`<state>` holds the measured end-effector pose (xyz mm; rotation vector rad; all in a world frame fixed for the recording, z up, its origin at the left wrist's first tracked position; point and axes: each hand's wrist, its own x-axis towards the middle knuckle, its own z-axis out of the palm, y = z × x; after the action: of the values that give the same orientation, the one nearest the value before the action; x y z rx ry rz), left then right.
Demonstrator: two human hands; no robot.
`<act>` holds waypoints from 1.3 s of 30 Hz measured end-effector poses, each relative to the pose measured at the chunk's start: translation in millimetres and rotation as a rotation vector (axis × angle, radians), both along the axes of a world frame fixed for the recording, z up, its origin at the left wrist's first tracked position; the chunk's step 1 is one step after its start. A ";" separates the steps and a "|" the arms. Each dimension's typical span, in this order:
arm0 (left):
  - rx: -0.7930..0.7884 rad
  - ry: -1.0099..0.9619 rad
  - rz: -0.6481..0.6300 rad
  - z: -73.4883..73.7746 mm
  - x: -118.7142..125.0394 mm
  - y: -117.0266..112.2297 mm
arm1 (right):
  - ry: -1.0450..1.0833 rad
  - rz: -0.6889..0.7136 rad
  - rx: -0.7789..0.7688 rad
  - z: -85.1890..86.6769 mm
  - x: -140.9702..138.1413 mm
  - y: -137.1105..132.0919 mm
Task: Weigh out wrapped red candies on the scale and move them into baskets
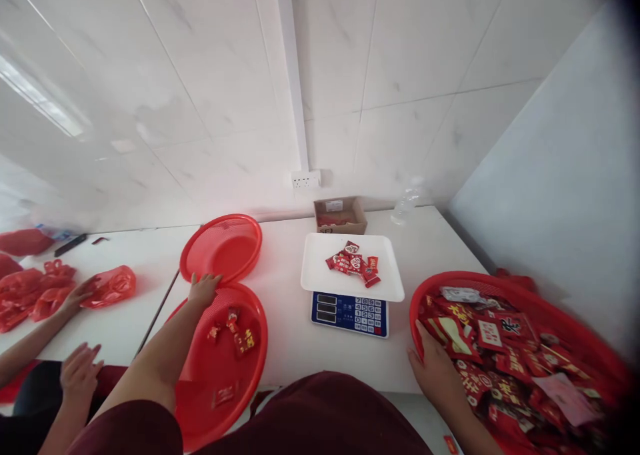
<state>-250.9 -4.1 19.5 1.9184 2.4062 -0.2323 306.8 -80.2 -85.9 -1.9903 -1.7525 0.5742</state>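
Observation:
My left hand (204, 287) rests on the far rim of a red basket tray (200, 401) that holds a few red candy packets (239, 335); its fingers lie flat and spread. My right hand (437, 371) grips the near left rim of a large red basket (590, 338) heaped with red wrapped sweets (500, 361). Between the two stands a blue scale (351, 312) with a white pan (320, 278) carrying a small pile of red packets (355, 263).
A second, empty red basket (223, 247) lies behind the left one. A cardboard box (340, 215) and a clear bottle (406, 205) stand by the wall. At the left another person's hands (79, 368) work near red plastic bags (107, 286).

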 end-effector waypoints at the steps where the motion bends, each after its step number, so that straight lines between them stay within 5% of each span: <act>1: -0.021 0.011 -0.021 -2.7 1.5 5.7 | 0.005 -0.003 0.004 -0.2 0.0 0.2; 8: -0.119 0.158 -0.085 -11.7 14.4 23.2 | 0.058 -0.026 0.017 1.7 -0.4 1.2; 12: -0.121 0.014 -0.077 -4.0 33.8 20.2 | 0.149 -0.065 0.004 9.0 3.0 3.9; 16: -0.183 -0.239 -0.186 -4.1 83.1 6.7 | 0.180 -0.184 -0.074 17.5 12.4 10.8; 22: -0.130 -0.417 -0.257 -17.7 144.4 -17.5 | -0.059 -0.134 0.119 14.4 37.4 23.9; 28: -0.214 -0.363 -0.198 -3.5 132.4 -25.8 | -0.347 -0.212 0.115 24.5 53.7 24.9; 33: -0.349 -0.295 -0.153 9.2 128.6 -31.5 | -0.252 -0.060 0.251 31.7 23.7 48.2; 39: -0.222 -0.439 -0.164 -7.1 155.7 -43.0 | -0.030 0.093 0.227 25.3 -49.7 110.9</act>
<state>-95.1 -47.1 12.3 1.8357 1.8677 -0.0701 257.1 30.7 -60.6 -1.7787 -1.8462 0.3580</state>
